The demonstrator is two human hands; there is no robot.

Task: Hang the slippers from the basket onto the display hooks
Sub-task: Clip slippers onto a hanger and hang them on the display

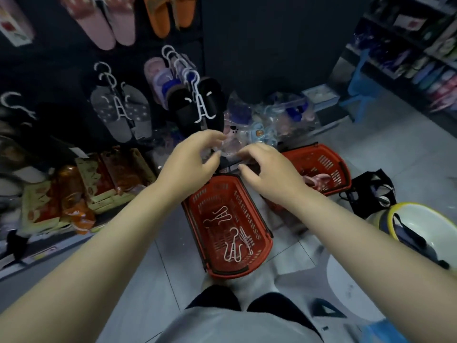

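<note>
Fingers of left hand (195, 158) and right hand (268, 169) curl around clear plastic wrapper (228, 150) above red basket (261, 231).

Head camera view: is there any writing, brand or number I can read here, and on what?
Nothing is legible.
Orange and red packets: print blurred.
Shelf-edge label: blurred.
White card on right shelf: blurred.
Box at top left: blurred.
Clear bag in the left hand: no print seen.
</note>
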